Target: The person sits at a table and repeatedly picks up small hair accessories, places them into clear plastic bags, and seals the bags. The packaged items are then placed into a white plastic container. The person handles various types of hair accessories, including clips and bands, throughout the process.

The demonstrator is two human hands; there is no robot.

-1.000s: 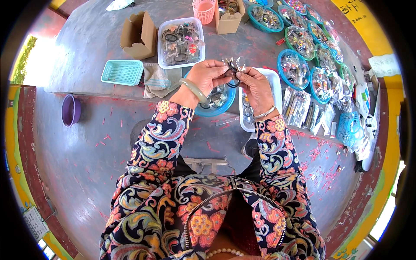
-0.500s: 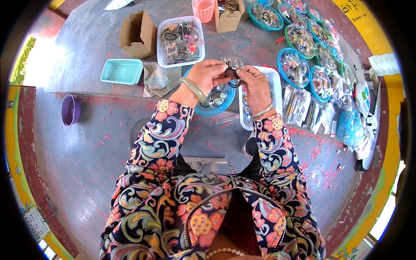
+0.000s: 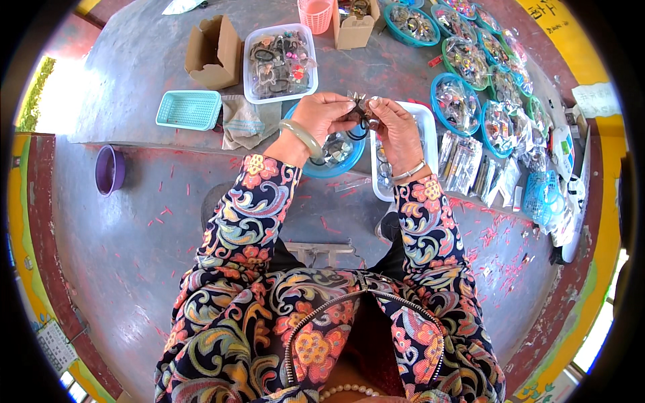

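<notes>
My left hand point(image 3: 323, 118) and my right hand point(image 3: 395, 127) meet above the table, each with thumb and fingers pinched on a black hair tie point(image 3: 363, 125). A dark, shiny piece sticks up at its top between the fingertips; its exact form is too small to make out. Under the hands, partly hidden, is a blue round basket point(image 3: 351, 162) of shiny pale pieces. Below my right wrist lies a white tray point(image 3: 430, 151) with small items, partly covered by the hand.
Ahead stand a white tray point(image 3: 314, 74) of bagged hair ties, an open cardboard box point(image 3: 232, 60) and a teal basket point(image 3: 213, 111) beside a grey cloth point(image 3: 243, 131). Several filled round baskets point(image 3: 437, 101) crowd the right, near clear packets point(image 3: 459, 161). A purple tub point(image 3: 109, 171) sits lower left.
The hair tie has turned between my fingers, and its shiny upper part now points up. My right fingertips have shifted slightly upward; both arms stay nearly in place.
</notes>
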